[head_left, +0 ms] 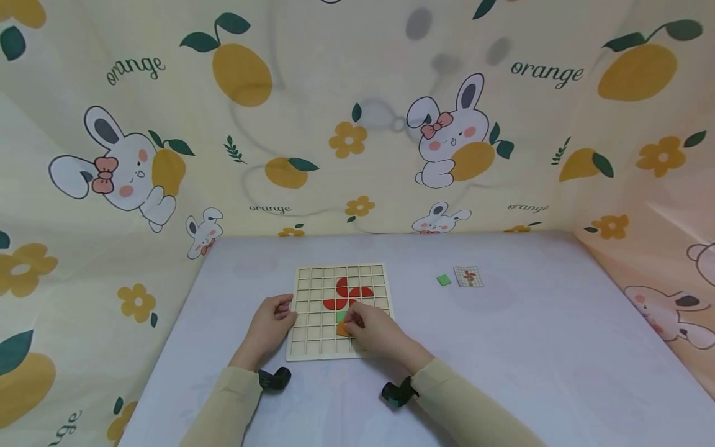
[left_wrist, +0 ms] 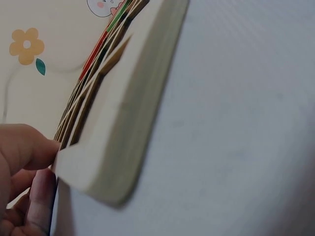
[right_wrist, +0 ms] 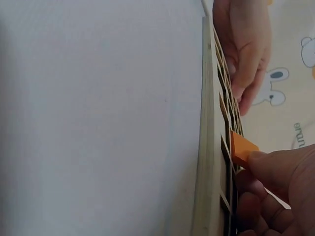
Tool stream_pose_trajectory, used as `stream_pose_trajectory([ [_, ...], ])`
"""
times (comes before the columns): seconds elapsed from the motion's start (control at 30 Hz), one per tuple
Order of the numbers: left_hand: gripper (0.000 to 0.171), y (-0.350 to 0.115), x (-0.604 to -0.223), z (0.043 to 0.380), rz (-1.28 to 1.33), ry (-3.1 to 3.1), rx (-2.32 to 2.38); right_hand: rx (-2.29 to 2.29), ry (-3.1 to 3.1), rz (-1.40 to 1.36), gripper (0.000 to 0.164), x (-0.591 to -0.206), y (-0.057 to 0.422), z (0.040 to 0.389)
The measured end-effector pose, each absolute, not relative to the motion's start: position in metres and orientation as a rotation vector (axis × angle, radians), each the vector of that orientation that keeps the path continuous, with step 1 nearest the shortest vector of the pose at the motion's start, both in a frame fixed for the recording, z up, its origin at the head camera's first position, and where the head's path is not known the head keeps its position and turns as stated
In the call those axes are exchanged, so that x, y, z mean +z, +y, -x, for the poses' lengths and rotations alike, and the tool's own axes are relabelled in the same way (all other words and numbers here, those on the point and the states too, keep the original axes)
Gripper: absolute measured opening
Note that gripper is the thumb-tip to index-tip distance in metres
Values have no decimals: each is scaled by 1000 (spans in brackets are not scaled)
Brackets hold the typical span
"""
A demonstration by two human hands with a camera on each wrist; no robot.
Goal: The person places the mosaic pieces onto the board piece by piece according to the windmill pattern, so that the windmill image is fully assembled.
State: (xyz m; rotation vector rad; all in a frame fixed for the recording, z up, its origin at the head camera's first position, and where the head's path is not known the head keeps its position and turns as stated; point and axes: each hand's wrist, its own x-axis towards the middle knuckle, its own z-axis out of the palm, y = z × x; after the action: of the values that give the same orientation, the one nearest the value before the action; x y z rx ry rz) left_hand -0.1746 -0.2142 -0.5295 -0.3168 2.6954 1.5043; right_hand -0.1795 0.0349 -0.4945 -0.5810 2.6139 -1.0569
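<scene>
A pale wooden grid board [head_left: 307, 333] lies on the table. Several red rounded pieces [head_left: 335, 304] form a pinwheel on it, with a green square tile [head_left: 341, 316] just below. My right hand [head_left: 380, 332] pinches an orange square tile [head_left: 342, 329] between thumb and fingers, over the cell below the green one. In the right wrist view the orange tile [right_wrist: 241, 148] stands tilted against the grid. My left hand [head_left: 268, 329] holds the board's left edge; the left wrist view shows its thumb [left_wrist: 34, 147] on the rim. My right hand hides part of the pinwheel.
Right of the board lie a loose green square tile [head_left: 444, 280] and a small card [head_left: 468, 277] printed with a grid and a red pinwheel figure. A printed cloth [head_left: 313, 124] with rabbits and oranges hangs behind the white table [head_left: 503, 360] and along its sides.
</scene>
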Motion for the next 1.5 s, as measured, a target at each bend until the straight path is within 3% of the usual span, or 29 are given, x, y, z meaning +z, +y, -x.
stream_pose_trajectory([
  [0.57, 50, -214, -530, 175, 330, 2700, 1491, -1023, 2659, 587, 4, -498, 31, 175],
  [1.13, 50, -212, -527, 173, 331, 2697, 1485, -963, 2714, 612, 13, -501, 30, 176],
  [1.5, 50, -212, -528, 174, 332, 2692, 1491, -1150, 2659, 469, 12, -494, 50, 182],
])
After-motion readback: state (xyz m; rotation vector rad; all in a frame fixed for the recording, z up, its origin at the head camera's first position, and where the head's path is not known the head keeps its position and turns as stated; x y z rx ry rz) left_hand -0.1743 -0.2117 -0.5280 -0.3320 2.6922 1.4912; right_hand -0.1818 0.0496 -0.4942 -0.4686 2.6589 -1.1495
